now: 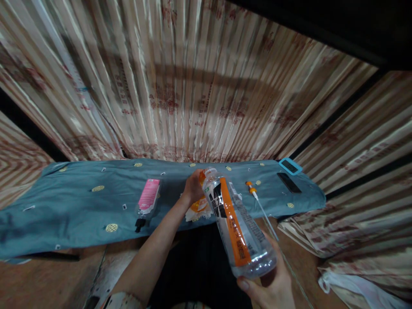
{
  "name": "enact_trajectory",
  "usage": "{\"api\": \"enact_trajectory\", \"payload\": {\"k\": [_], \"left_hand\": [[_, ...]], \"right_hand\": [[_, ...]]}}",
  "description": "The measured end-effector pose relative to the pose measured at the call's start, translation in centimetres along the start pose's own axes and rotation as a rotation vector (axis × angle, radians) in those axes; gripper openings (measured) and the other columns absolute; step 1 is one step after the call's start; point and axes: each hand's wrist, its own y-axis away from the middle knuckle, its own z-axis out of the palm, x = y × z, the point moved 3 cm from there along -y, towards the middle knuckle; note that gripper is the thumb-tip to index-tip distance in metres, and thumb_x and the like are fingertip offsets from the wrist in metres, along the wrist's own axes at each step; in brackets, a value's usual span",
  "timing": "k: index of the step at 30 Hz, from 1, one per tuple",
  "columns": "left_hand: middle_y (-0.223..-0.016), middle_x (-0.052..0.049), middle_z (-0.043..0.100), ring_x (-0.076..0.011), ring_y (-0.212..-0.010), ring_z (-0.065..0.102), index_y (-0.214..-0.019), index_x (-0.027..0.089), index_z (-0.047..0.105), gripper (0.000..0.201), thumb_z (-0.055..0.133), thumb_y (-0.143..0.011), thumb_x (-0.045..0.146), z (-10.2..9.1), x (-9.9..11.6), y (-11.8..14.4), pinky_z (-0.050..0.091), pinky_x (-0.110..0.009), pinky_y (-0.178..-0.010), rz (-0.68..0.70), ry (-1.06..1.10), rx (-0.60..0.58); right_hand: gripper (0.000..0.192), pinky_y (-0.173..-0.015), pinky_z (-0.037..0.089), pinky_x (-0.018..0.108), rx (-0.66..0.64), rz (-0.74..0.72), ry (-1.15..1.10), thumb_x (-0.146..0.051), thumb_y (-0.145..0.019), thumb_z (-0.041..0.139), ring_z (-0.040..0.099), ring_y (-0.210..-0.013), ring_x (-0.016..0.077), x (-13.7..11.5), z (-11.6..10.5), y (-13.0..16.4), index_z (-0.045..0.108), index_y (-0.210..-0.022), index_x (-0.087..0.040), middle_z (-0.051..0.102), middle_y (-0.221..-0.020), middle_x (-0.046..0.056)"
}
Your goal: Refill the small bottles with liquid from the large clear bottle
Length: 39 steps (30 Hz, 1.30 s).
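Observation:
My right hand (273, 283) grips the bottom of a clear plastic bottle (236, 223) with an orange, black and white label, tilted with its open neck pointing away from me. My left hand (193, 186) reaches forward onto the blue-grey cloth (80, 206) and closes on an orange object (199, 204) that lies on a white wrapper; the bottle partly hides it. A second bottle with a pink label (148, 197) and a black cap lies flat on the cloth to the left of my left hand.
A thin tool with an orange tip (255, 197) lies on the cloth to the right of the bottle. A black phone (289, 182) and a small blue-framed device (290, 166) lie at the cloth's right end. Striped curtains hang behind and pile at the right.

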Motion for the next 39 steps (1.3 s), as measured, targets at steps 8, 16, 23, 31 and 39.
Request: {"api": "enact_trajectory", "payload": {"k": [8,16,23,31,39], "left_hand": [[-0.107,-0.009,0.077,-0.0273,-0.099,0.075,-0.105,0.019,0.068,0.026,0.07,-0.079,0.021,-0.21,0.31,0.05,0.062,-0.039,-0.091,0.011,0.008,-0.007],[-0.107,-0.009,0.078,-0.0274,-0.099,0.076,-0.105,0.019,0.068,0.027,0.071,-0.078,0.022,-0.14,0.2,0.12,0.062,-0.038,-0.09,0.022,-0.002,0.009],[-0.11,-0.011,0.078,-0.0297,-0.103,0.075,-0.108,0.017,0.069,0.03,0.071,-0.078,0.02,-0.07,0.28,0.05,0.062,-0.042,-0.092,-0.008,-0.016,-0.002],[-0.108,-0.01,0.078,-0.0279,-0.101,0.076,-0.105,0.019,0.069,0.026,0.071,-0.08,0.021,-0.17,0.37,0.08,0.063,-0.039,-0.09,0.016,-0.019,-0.009],[-0.106,-0.007,0.078,-0.0268,-0.099,0.075,-0.102,0.021,0.069,0.024,0.071,-0.079,0.02,-0.2,0.44,0.05,0.063,-0.037,-0.089,0.028,-0.002,0.006]], "right_hand": [[0.094,-0.086,0.059,0.031,-0.012,-0.015,0.006,-0.074,-0.053,0.09,0.077,-0.099,0.0269,0.07,-0.03,-0.07,0.059,-0.127,-0.025,0.078,-0.111,0.007],[0.095,-0.085,0.06,0.032,-0.026,-0.012,0.029,-0.073,-0.056,0.089,0.077,-0.099,0.0283,0.71,-0.35,-0.11,0.057,-0.131,-0.024,0.078,-0.112,0.009],[0.095,-0.086,0.059,0.03,-0.022,-0.01,-0.024,-0.072,-0.052,0.092,0.077,-0.101,0.0273,0.51,-0.14,-0.14,0.059,-0.128,-0.025,0.078,-0.113,0.008],[0.091,-0.084,0.062,0.034,-0.041,-0.039,0.051,-0.075,-0.058,0.087,0.078,-0.098,0.03,0.06,-0.19,-0.14,0.059,-0.128,-0.024,0.079,-0.112,0.01],[0.092,-0.085,0.061,0.032,-0.011,-0.005,-0.007,-0.072,-0.054,0.091,0.078,-0.099,0.0286,0.44,-0.12,0.01,0.06,-0.128,-0.026,0.079,-0.111,0.008]]}}
